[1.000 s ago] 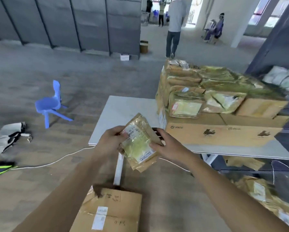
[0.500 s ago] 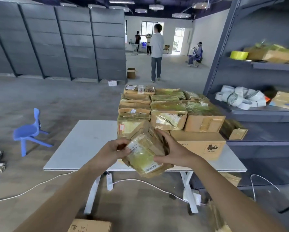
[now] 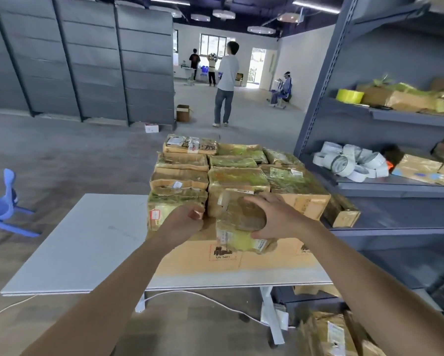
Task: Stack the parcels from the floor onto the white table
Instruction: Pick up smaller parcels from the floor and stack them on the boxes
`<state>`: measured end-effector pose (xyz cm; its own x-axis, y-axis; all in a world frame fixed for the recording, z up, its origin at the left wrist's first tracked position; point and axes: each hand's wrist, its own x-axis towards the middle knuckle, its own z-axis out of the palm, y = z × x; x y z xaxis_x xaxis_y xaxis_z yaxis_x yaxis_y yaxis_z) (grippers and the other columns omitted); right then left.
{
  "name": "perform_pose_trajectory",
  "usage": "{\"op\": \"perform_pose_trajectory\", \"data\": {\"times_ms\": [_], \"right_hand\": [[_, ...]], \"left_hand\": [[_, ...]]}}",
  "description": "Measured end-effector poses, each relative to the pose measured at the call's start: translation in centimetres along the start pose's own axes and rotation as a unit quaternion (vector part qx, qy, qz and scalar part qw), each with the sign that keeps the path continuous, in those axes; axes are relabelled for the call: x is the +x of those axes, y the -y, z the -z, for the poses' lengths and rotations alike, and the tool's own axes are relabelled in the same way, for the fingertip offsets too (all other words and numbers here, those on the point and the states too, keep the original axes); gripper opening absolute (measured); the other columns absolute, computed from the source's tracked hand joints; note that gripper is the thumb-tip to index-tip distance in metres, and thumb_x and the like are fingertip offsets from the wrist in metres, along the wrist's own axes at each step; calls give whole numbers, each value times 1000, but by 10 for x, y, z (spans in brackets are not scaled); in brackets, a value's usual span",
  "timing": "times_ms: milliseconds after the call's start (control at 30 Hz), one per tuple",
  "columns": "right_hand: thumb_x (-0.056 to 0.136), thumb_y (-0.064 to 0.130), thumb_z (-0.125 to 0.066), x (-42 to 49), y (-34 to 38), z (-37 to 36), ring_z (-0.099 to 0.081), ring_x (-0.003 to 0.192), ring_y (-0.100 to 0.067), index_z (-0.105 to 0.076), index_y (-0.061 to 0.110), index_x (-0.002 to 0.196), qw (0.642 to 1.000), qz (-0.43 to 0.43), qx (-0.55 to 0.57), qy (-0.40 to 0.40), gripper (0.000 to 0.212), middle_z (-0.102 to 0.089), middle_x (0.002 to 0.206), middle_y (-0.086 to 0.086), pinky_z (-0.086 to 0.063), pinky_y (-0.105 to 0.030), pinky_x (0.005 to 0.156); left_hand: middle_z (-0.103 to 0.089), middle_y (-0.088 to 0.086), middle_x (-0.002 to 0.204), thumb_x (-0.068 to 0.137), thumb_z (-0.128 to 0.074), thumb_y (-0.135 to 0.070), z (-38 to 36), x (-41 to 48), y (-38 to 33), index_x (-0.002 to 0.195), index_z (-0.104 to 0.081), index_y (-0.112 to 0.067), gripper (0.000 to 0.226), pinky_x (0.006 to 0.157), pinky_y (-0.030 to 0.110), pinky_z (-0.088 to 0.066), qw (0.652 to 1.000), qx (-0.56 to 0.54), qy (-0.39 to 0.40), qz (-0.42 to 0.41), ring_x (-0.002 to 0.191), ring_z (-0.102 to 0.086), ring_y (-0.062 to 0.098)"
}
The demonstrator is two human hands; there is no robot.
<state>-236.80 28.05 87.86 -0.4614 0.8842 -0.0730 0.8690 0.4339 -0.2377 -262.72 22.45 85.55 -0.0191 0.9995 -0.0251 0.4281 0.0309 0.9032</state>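
Right hand [image 3: 277, 219] of ours has the small parcel [image 3: 237, 235] firmly in its grasp: fingers curved over the top edge, thumb tucked beneath. Our left hand [image 3: 183, 223] sits just beside the parcel's left edge with its fingers curled. Whether it pinches that edge or only steadies it we cannot tell, because the contact is hidden behind the hand.

We hold the parcel against the front face of the stack [image 3: 236, 176], low down, over the exposed front strip of the large carton [image 3: 197, 255] that carries the stack on the white surface [image 3: 87, 240]. We cannot tell whether its underside already rests on the carton.

We judge this to be the placing step for this one parcel. The next move calls for settling it flat on that strip, snug against the stack so it does not tip forward, then loosening both hands without dragging it back out. The strip looks narrow, so we may need to turn the parcel to fit. More parcels [image 3: 331, 335] lie on the floor at lower right, so the task looks unfinished.
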Motion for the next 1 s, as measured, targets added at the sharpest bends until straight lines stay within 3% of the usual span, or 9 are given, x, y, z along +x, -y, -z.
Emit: {"op": "perform_pose_trajectory", "data": {"times_ms": [67, 167, 300, 400, 533, 733, 900, 1000], "right_hand": [[70, 59, -75, 19, -4, 1, -10, 142, -15, -16, 53, 146, 1000, 0, 4, 11, 97, -13, 153, 17, -32, -43, 109], [69, 58, -76, 47, -8, -3, -10, 143, -14, -15, 55, 145, 999, 13, 4, 33, 98, -9, 154, 20, -31, -42, 110], [68, 56, -77, 76, -13, -15, -9, 142, -11, -16, 56, 144, 998, 35, 3, 49, 97, -12, 152, 20, -30, -41, 111], [67, 55, -76, 89, -19, -24, -2, 145, -10, -15, 57, 143, 997, 41, 7, 59, 97, -7, 156, 18, -25, -44, 113], [69, 58, -75, 98, -30, -31, 1, 144, -7, -16, 55, 145, 997, 57, 11, 55, 96, -6, 156, 19, -20, -45, 115], [69, 64, -69, 102, -40, -29, 4, 144, -5, -14, 56, 144, 995, 68, 28, 62, 93, -4, 156, 22, -20, -46, 115], [77, 63, -62, 95, -43, -42, 12, 142, 0, -9, 53, 147, 994, 88, 0, 61, 89, 9, 157, 23, -10, -50, 116], [76, 63, -63, 94, -43, -39, 15, 140, 2, -7, 53, 147, 994, 88, 0, 67, 91, 11, 157, 22, -6, -54, 117]], "left_hand": [[-53, -2, 87, 87, -55, -2, 3, 22, 1, 102, -59, -17, 21, 55, 12, -40, 1000, 6, -1, -6, 75, -52, 13], [-57, 1, 99, 88, -54, 0, 5, 47, 6, 111, -60, -10, 27, 74, 20, -40, 997, 65, -10, -48, 94, -54, 16], [-49, -4, 115, 88, -59, -8, 4, 65, 17, 124, -57, -13, 37, 90, 6, -24, 976, 180, -9, -119, 114, -45, 11], [-36, -4, 142, 89, -58, -19, 4, 74, 27, 139, -44, -26, 52, 98, 18, -28, 965, 238, 30, -102, 129, -37, 13], [-28, 0, 152, 84, -60, -29, -3, 80, 36, 147, -28, -33, 70, 109, 34, -29, 946, 305, 72, -80, 139, -26, 23], [-41, -2, 142, 76, -65, -46, -13, 88, 41, 143, -26, -32, 79, 102, 39, -36, 912, 398, 16, -100, 129, -41, 25], [-42, -2, 141, 76, -61, -57, -19, 89, 47, 146, -20, -28, 86, 105, 42, -33, 878, 468, -2, -102, 131, -36, 23], [-40, -2, 142, 76, -60, -56, -21, 90, 47, 146, -19, -26, 87, 104, 42, -32, 875, 473, -7, -99, 132, -33, 23]]}}
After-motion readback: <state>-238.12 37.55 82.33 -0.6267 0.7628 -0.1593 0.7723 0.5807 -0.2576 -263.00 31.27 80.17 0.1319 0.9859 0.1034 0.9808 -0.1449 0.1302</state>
